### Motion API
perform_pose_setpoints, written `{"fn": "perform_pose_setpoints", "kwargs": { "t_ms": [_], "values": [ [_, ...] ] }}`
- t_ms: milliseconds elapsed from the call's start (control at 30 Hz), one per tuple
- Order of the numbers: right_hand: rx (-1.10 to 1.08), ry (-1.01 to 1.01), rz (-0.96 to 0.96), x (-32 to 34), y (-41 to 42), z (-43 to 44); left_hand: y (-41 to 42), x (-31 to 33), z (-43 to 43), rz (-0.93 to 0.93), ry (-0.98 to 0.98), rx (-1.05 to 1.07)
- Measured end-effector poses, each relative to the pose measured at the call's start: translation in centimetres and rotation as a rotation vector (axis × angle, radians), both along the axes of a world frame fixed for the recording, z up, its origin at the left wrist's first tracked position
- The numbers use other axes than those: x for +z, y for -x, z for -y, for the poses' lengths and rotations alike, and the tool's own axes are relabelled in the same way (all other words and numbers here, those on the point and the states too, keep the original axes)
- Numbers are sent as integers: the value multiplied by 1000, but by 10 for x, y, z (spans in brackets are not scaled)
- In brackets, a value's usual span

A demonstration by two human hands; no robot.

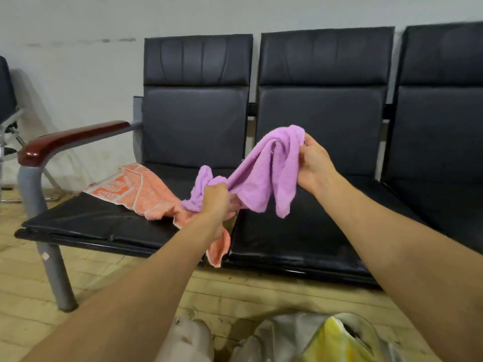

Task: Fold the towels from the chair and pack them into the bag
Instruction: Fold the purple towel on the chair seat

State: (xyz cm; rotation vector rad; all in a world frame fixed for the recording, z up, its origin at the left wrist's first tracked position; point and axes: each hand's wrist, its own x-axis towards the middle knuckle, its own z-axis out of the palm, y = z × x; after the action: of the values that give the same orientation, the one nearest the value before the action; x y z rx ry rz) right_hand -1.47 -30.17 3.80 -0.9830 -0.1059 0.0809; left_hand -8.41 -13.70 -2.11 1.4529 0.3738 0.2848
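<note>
A purple towel (264, 176) hangs crumpled in the air above the black chair seats. My left hand (217, 198) grips its lower left end in a fist. My right hand (313, 160) pinches its upper right end, held higher. An orange patterned towel (136, 193) lies spread on the left seat (86, 218), one corner drooping over the seat's front edge below my left wrist. A pale fabric bag (290, 335) sits open on the floor at the bottom edge, with something yellow (337, 338) inside it.
A row of black padded chairs (321, 105) stands against a white wall, with a red-brown armrest (68, 139) on a grey metal frame at the left. The floor is pale wood planks. Another chair's metal frame (7, 131) shows at the far left.
</note>
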Motion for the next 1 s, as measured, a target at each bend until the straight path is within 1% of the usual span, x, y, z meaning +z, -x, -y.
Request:
{"fn": "perform_pose_setpoints", "kwargs": {
  "t_ms": [67, 133, 233, 267, 333, 433, 500, 533, 633, 667, 700, 733, 767, 867, 933, 1000],
  "values": [
    [-50, 3, -49, -2, 2, 31, -6, 0, 25, -42, -36, -27],
    [-120, 51, -97, -6, 5, 64, -11, -4, 48, -80, -84, -84],
    [-208, 208, -175, -20, 7, 117, -20, -14, 81, -96, -225, -209],
    [-221, 293, -181, -28, 6, 134, -23, -17, 90, -103, -270, -238],
    [-241, 527, -183, -45, 5, 165, -32, -26, 105, -125, -359, -290],
    [-228, 918, -164, -71, 2, 202, -48, -44, 117, -170, -565, -359],
    [-234, 1167, -145, -87, -4, 219, -53, -55, 121, -155, -707, -437],
    [-258, 1291, -135, -95, -9, 226, -56, -61, 123, -150, -801, -487],
    [-332, 1591, -106, -103, -6, 235, -63, -75, 124, -208, -1234, -613],
    [-323, 1679, -91, -105, -4, 237, -65, -78, 123, -230, -1355, -612],
    [-296, 1764, -97, -106, 1, 238, -65, -78, 123, -263, -1431, -595],
    [-264, 1846, -97, -108, 4, 239, -65, -79, 123, -304, -1445, -585],
    [-236, 1913, -108, -111, 8, 240, -64, -79, 123, -312, -1418, -587],
    [-219, 2033, -107, -115, 16, 240, -63, -80, 127, -246, -1312, -715],
    [-237, 2085, -40, -115, 16, 238, -56, -77, 134, -204, -1212, -820],
    [-261, 2118, 66, -115, 13, 231, -46, -73, 141, -139, -1117, -921]
  ]
}}
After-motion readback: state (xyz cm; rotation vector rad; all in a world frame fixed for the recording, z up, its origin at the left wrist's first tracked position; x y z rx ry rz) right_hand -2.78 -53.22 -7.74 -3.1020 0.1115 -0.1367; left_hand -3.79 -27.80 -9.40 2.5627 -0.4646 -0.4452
